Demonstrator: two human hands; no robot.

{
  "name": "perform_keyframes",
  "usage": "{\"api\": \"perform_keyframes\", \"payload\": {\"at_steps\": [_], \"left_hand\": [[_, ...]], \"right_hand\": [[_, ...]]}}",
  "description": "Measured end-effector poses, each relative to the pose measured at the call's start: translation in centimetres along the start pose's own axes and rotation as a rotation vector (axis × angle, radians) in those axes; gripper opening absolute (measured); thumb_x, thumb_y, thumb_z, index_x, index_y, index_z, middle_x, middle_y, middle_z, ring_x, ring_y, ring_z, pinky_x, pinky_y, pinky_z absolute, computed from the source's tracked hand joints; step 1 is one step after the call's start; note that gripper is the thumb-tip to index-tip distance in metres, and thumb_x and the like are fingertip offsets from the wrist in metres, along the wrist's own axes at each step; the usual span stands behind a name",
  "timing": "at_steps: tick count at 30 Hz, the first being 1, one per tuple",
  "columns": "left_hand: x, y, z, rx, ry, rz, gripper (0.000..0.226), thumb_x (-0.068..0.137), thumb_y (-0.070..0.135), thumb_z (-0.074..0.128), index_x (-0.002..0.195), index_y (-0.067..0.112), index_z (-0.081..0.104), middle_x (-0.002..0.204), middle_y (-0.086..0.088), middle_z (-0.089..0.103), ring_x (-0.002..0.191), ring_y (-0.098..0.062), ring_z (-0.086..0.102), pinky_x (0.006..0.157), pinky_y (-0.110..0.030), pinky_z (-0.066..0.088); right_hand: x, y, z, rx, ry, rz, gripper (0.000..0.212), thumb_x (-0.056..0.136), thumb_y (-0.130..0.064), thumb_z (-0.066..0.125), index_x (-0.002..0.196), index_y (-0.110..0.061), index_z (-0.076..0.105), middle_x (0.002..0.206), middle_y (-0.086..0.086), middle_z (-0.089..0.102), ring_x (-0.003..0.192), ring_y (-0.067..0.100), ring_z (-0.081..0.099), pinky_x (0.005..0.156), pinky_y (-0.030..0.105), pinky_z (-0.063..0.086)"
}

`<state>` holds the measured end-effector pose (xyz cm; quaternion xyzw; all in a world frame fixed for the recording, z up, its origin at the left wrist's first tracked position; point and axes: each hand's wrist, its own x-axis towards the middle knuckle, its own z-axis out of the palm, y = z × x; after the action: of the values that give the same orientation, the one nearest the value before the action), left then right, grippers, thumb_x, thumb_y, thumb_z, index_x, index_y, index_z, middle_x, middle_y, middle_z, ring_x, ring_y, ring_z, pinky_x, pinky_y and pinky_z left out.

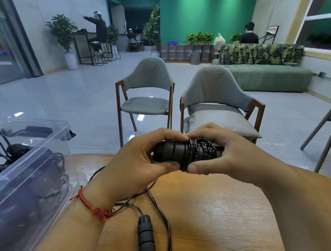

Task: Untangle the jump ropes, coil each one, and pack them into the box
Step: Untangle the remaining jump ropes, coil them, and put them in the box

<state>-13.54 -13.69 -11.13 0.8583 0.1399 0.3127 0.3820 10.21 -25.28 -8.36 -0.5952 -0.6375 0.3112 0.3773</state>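
Loose handle (145, 239) (black, ribbed) lies flat; glossy cord (199, 152) wraps the gripped handle (168, 151).

- I see a light wooden tabletop (223, 217).
- A clear plastic box (30, 165) sits on its left side.
- A black ribbed handle (146, 239) lies nearest me, with its thin black cord (159, 209) looping across the wood.

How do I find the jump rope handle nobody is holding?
Look at the wooden table, at its near side just right of the wrist with the red bracelet. The loose handle lies there, black with ridged grips. Unlike the wrapped handle gripped by the left hand and right hand, it has no cord wound round it.
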Motion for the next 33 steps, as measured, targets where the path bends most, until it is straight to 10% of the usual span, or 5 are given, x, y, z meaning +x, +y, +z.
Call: {"api": "perform_keyframes", "payload": {"at_steps": [8,17,23,29,33], "left_hand": [[0.1,0.7,-1.4,0.005,0.15,0.029,0.043,0.088,0.016,0.084,0.126,0.028,0.069,0.128,0.01,0.072,0.13,-0.011,0.064,0.093,-0.027,0.062],[1.1,1.4,-0.6,-0.19,0.431,-0.025,0.036,0.094,0.032,0.073,0.129,0.03,0.063,0.128,0.01,0.071,0.122,-0.014,0.07,0.099,-0.043,0.061],[1.1,3.4,-0.4,-0.074,0.353,-0.208,0.031,0.107,0.055,0.046,0.126,0.039,0.064,0.107,0.018,0.073,0.102,0.009,0.067,0.076,-0.006,0.052],[-3.0,7.7,-3.9,-0.111,0.44,-0.182,0.019,0.096,0.058,0.061,0.112,0.068,0.062,0.109,0.015,0.078,0.103,-0.002,0.074,0.081,-0.022,0.061],[-7.0,10.5,-7.8,-0.059,0.609,-0.193,0.033,0.095,0.057,0.065,0.128,0.051,0.064,0.106,0.011,0.08,0.101,-0.006,0.076,0.087,-0.034,0.064]], "right_hand": [[0.7,1.0,2.0,0.092,-0.092,-0.05,0.039,0.091,-0.048,0.079,0.124,-0.028,0.077,0.114,0.008,0.079,0.115,0.028,0.073,0.106,0.065,0.051],[2.0,0.6,5.6,0.455,0.08,-0.009,0.044,0.093,-0.047,0.069,0.124,-0.015,0.074,0.113,0.008,0.077,0.115,0.028,0.072,0.107,0.052,0.051],[2.3,-1.5,7.7,0.619,0.276,-0.016,0.047,0.095,-0.05,0.069,0.125,-0.015,0.073,0.114,0.011,0.076,0.116,0.031,0.07,0.106,0.048,0.054],[2.9,-6.9,9.8,0.618,0.306,-0.096,0.043,0.097,-0.049,0.073,0.134,-0.027,0.066,0.12,0.006,0.077,0.117,0.028,0.073,0.106,0.055,0.056],[3.6,-11.9,12.9,0.586,0.21,-0.154,0.043,0.098,-0.052,0.07,0.134,-0.027,0.066,0.122,0.002,0.076,0.118,0.024,0.073,0.103,0.054,0.059]]}}
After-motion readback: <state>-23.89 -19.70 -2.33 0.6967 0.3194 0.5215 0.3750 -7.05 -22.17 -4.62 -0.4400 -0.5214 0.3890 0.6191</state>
